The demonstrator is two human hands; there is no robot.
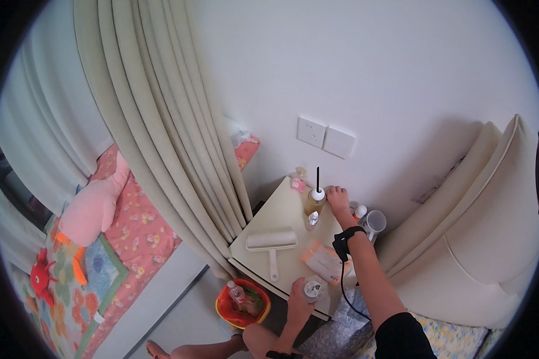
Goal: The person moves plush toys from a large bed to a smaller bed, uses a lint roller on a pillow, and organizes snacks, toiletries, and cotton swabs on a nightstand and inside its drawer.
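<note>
My left hand is shut on a clear plastic container with a printed round top, held at the nightstand's front edge. My right hand reaches to the back of the nightstand, close to the wall. Just left of its fingers stands a diffuser bottle with a white top and a black stick. Whether those fingers grip anything cannot be made out. A small clear bottle stands in front of the diffuser. Below my right forearm lies a soft tissue pack.
A lint roller lies on the nightstand's left. Right of my right wrist stand a white-capped bottle and a mug. A small pink bottle is at the back corner. A red-lined bin holds a plastic bottle. A cable hangs from my right wrist strap.
</note>
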